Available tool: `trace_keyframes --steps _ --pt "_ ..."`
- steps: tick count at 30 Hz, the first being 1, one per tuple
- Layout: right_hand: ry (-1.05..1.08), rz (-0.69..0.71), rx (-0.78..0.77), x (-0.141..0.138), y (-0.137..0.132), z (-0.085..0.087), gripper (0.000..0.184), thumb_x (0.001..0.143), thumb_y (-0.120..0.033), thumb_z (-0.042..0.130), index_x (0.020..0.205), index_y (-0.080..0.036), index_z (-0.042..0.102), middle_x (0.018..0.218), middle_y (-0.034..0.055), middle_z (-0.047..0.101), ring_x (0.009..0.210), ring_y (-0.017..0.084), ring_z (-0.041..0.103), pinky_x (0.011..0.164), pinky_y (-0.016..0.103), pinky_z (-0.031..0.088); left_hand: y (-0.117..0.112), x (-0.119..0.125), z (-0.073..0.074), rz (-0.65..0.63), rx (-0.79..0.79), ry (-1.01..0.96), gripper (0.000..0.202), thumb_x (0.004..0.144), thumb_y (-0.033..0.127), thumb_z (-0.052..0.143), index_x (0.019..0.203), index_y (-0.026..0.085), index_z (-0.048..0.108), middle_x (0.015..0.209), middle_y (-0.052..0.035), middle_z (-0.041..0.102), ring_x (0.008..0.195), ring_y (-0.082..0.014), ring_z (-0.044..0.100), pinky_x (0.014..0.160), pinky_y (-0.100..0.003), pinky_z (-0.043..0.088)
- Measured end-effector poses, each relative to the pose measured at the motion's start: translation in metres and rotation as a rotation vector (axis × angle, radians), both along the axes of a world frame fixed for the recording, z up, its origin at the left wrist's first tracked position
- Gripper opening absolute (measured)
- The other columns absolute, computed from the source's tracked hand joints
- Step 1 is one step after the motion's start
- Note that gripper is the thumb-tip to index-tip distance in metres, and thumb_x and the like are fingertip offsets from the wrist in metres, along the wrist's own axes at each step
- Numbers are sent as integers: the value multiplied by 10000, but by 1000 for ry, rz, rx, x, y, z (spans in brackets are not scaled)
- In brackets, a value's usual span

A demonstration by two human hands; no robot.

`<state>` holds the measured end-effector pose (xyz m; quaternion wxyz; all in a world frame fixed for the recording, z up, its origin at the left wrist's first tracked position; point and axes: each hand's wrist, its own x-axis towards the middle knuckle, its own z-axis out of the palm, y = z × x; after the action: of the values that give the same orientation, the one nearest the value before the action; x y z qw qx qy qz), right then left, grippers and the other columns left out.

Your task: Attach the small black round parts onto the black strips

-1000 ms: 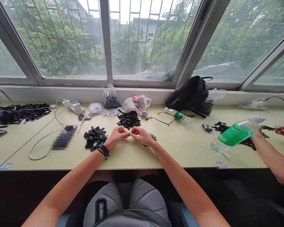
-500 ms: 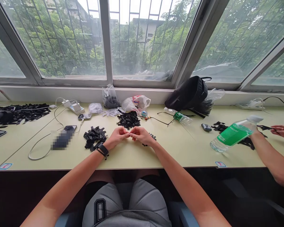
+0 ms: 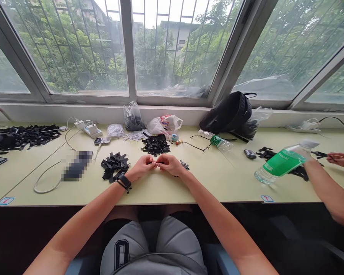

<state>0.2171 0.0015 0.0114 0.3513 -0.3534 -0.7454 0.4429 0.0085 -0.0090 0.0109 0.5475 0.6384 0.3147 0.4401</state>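
Note:
My left hand (image 3: 141,167) and my right hand (image 3: 171,165) meet fingertip to fingertip just above the table (image 3: 160,191). Both are closed in a pinch, and whatever small dark thing lies between the fingers is too hidden to name. Right behind them is a pile of short black strips (image 3: 156,144). A second heap of black strips (image 3: 114,166) lies beside my left wrist, which wears a black watch (image 3: 124,180). Small dark ring-like pieces (image 3: 185,165) are scattered by my right hand, partly covered by it.
A pixelated phone (image 3: 77,166) with a cable lies to the left. Eyeglasses (image 3: 199,148), a lying bottle (image 3: 216,141) and a black bag (image 3: 227,116) are behind on the right. A large green-labelled bottle (image 3: 283,162) tilts near another person's arm (image 3: 326,187). Plastic bags (image 3: 133,117) line the window.
My fingertips have shifted slightly against each other, and the right hand has turned a little. The other person's far hand has moved slightly. Everything else stays put.

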Motion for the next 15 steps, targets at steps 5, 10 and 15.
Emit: trace_keyframes --steps 5,10,15 --pt "48 -95 69 4 4 -1 351 833 -554 765 878 -214 689 746 15 678 636 170 623 614 316 545 3 0 -2 135 -44 -28 432 730 483 888 847 177 605 808 -18 694 738 -152 646 677 -258 462" --pt "91 -216 170 6 7 3 333 834 -533 763 894 -213 695 805 46 693 717 199 647 706 368 588 5 -2 2 173 -100 10 421 767 475 863 1026 171 729 901 -86 787 785 -203 706 677 -289 506" --pt "102 -222 276 3 2 8 292 851 -504 757 886 -215 732 948 87 695 863 233 677 801 403 613 3 -1 4 55 -194 -75 480 792 484 855 1132 162 751 1016 -123 799 902 -236 752 837 -355 579"
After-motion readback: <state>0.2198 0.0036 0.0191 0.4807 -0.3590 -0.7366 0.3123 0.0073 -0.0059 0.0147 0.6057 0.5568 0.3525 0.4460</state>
